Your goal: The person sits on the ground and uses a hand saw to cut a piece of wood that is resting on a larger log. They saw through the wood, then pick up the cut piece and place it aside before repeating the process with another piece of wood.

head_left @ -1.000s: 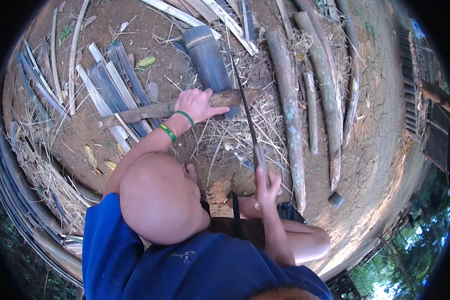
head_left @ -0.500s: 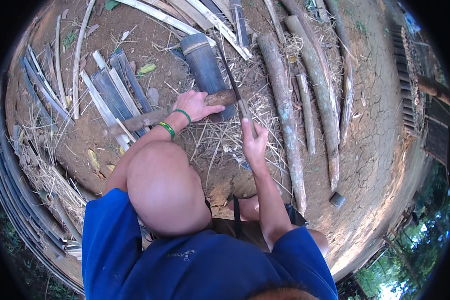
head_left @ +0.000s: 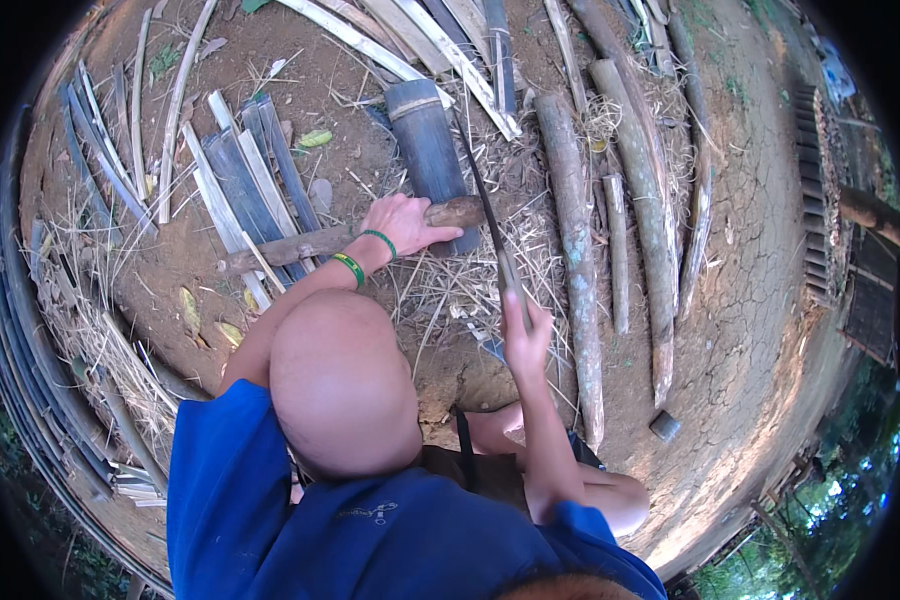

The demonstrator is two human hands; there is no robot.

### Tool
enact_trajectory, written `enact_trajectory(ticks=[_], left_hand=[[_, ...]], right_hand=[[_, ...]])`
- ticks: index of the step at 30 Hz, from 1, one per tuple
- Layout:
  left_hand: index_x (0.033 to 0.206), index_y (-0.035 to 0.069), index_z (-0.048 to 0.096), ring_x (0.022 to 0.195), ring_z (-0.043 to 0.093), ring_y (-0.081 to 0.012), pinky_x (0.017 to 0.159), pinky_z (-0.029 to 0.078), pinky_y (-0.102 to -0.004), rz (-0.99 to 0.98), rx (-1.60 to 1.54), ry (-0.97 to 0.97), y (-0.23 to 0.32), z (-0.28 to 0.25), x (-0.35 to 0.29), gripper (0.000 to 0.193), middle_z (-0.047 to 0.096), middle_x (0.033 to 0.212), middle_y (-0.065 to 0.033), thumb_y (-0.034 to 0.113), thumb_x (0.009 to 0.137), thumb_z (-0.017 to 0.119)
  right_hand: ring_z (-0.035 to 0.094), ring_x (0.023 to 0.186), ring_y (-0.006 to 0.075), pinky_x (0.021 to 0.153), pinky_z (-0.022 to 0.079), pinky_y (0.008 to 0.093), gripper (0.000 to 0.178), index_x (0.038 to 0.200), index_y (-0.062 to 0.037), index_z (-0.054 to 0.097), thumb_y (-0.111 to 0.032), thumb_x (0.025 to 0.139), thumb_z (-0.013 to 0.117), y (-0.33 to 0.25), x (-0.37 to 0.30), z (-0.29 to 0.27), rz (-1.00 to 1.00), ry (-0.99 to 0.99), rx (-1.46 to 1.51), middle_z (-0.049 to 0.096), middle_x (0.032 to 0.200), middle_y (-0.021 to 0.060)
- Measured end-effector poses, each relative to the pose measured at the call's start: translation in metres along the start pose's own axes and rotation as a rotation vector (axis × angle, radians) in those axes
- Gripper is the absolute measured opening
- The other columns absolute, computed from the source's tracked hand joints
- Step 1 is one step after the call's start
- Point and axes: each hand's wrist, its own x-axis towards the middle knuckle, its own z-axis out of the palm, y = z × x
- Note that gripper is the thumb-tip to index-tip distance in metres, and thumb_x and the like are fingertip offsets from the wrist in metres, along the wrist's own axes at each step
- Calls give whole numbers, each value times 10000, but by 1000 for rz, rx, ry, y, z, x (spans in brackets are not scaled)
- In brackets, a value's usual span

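My left hand [head_left: 398,226] is closed around a short brown branch [head_left: 320,243]. That branch lies crosswise over the near end of a dark, thick bamboo section [head_left: 425,140] on the ground, whose pale node ring shows near its far end. In my right hand [head_left: 526,335], the fingers are wrapped around the handle of a machete [head_left: 483,188]. Its long dark blade points away from me and passes close by the branch's right end; whether it touches the wood I cannot tell.
Split bamboo strips [head_left: 232,170] lie left of the branch, with more pale strips [head_left: 460,60] beyond. Several logs [head_left: 573,240] run lengthwise on the right. Dry shavings [head_left: 450,290] cover the soil before me. A small dark block [head_left: 665,426] sits at the right.
My right hand has drawn the machete back toward me along the branch's end. My left hand keeps its hold on the branch. The whole view has shifted slightly.
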Motion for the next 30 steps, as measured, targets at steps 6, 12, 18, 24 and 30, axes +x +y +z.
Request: enact_trajectory(ticks=[6, 12, 18, 24, 30], left_hand=[[993, -1, 736, 975, 709, -405, 890, 560, -487, -50, 0, -58, -4, -7, -5, 848, 722, 981, -265, 809, 791, 588], [1000, -1, 739, 944, 716, -401, 877, 564, -484, 31, -21, -77, 11, 5, -14, 869, 727, 981, -251, 826, 780, 586], [976, 14, 749, 950, 716, -402, 874, 565, -478, 26, 14, -97, 0, 8, -17, 875, 730, 950, -254, 845, 763, 573], [1035, 0, 733, 990, 708, -408, 896, 560, -485, 11, -17, -53, 18, 12, -12, 885, 730, 1008, -259, 832, 782, 567], [952, 17, 681, 855, 712, -418, 775, 562, -516, 190, 27, 213, 6, 4, -14, 757, 723, 840, -236, 755, 787, 652]], right_hand=[[430, 523, 60, 483, 306, 296, 378, 711, 13, 615, -223, 1005, 628, 17, -42, -27, -68, 13, -7, 480, 544, -5], [372, 536, 91, 484, 295, 336, 471, 689, 29, 556, -307, 1012, 627, -26, 31, 21, -16, 62, -74, 434, 543, -4], [414, 493, 48, 452, 284, 272, 433, 674, -55, 571, -301, 1029, 613, 38, -59, -18, -66, 13, 60, 477, 548, -44], [395, 512, 73, 479, 289, 299, 448, 677, -25, 566, -310, 1018, 621, 36, 9, 6, -147, 119, 9, 478, 556, -20], [421, 528, 90, 504, 319, 321, 410, 705, -13, 585, -290, 1008, 595, 74, 3, 25, -271, 135, 140, 480, 564, -11]])
